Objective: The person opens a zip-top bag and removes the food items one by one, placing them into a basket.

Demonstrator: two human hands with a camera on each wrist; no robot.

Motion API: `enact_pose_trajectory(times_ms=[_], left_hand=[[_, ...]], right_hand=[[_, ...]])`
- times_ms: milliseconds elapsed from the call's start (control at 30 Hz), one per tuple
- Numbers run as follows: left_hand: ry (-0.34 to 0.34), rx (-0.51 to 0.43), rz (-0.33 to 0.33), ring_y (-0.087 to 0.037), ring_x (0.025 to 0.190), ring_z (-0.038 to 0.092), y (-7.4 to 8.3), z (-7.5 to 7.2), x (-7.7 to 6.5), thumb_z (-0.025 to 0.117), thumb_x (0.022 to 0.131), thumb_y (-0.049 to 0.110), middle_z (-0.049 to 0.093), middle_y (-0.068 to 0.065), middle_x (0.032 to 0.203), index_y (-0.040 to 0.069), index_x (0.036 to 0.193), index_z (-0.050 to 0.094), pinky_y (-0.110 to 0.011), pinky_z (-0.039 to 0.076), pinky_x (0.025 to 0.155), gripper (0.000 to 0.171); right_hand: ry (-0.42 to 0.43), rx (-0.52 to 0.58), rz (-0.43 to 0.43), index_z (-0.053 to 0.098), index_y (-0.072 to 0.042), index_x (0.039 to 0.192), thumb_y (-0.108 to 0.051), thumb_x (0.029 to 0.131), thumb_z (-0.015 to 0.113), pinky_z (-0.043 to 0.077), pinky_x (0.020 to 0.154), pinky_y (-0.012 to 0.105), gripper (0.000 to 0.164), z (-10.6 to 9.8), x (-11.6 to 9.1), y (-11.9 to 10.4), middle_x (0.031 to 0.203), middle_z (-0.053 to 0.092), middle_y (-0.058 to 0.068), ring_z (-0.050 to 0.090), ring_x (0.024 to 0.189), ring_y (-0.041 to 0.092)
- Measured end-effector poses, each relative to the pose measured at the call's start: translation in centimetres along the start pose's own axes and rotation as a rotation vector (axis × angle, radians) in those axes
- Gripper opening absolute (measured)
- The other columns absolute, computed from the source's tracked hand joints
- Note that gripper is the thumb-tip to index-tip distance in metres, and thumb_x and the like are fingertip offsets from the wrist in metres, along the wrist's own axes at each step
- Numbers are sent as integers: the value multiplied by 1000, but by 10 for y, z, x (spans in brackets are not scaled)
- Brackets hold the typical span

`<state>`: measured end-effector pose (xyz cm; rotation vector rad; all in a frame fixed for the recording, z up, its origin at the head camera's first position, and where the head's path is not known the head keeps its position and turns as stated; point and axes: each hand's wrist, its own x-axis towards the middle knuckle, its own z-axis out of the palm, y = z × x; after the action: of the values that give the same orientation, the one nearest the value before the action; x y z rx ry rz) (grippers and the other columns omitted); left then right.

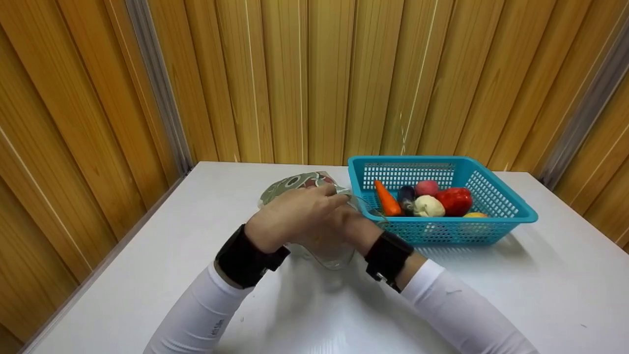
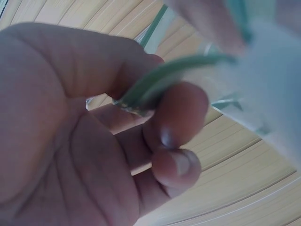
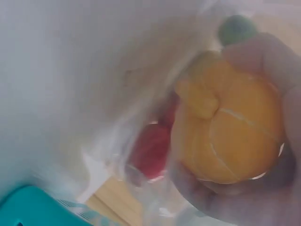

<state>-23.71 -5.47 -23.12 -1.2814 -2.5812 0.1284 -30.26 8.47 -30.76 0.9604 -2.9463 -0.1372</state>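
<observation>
A clear plastic bag with a green printed pattern (image 1: 290, 184) stands on the table in front of me. With thumb and fingers my left hand (image 1: 295, 214) pinches the bag's green handle or edge strip (image 2: 155, 80). Inside the bag, my right hand (image 1: 354, 226) grips a small orange pumpkin (image 3: 235, 127), seen in the right wrist view. A red item (image 3: 150, 150) and a round green one (image 3: 236, 30) show hazily near the pumpkin. The head view hides the pumpkin behind the hands.
A blue-green basket (image 1: 528, 214) stands to the right of the bag. In it lie a carrot (image 1: 388, 199), an eggplant (image 1: 407, 199), a red bell pepper (image 1: 454, 200), a whitish vegetable (image 1: 429, 206), a round pink item (image 1: 426, 188) and something yellow. Wood-look panels rise behind the white table (image 1: 147, 260).
</observation>
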Motion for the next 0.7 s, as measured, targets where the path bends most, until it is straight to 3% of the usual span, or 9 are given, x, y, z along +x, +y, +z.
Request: enact_pose_trajectory(times_ms=[133, 233, 400, 500, 700], left_hand=[[16, -28, -11, -22, 97, 66, -3, -1, 0, 64, 85, -10, 62, -10, 125, 12, 132, 62, -34, 59, 83, 52], [41, -53, -30, -23, 99, 64, -4, -1, -1, 64, 82, -11, 62, -9, 124, 12, 128, 63, -35, 59, 83, 51], [91, -81, -63, -25, 97, 65, -6, 0, -3, 69, 81, -7, 62, -8, 118, 13, 121, 65, -38, 60, 77, 45], [119, -67, -76, -26, 95, 66, -8, -1, -3, 71, 81, -7, 62, -7, 118, 16, 122, 65, -40, 60, 76, 46], [159, -27, -105, -26, 94, 68, -11, 0, -5, 71, 81, -10, 64, -6, 120, 17, 119, 67, -39, 60, 80, 47]], right_hand=[[22, 278, 30, 21, -16, 158, -33, 77, 85, 36, 111, 50, 105, -6, -9, -2, 158, 32, 8, 37, 132, 26], [35, 337, 54, 27, -15, 155, -22, 70, 90, 48, 97, 40, 106, -8, -20, -5, 149, 41, 7, 45, 118, 23], [118, 255, 15, 33, -18, 150, -26, 69, 90, 52, 88, 34, 100, -10, -38, -7, 136, 49, 9, 52, 109, 25], [158, 232, -19, 29, -21, 152, -26, 69, 88, 54, 89, 35, 102, -12, -48, -5, 142, 42, 12, 52, 112, 29], [183, 288, -70, 25, -28, 154, -26, 69, 86, 53, 96, 36, 106, -19, -58, 1, 153, 33, 8, 50, 122, 26]])
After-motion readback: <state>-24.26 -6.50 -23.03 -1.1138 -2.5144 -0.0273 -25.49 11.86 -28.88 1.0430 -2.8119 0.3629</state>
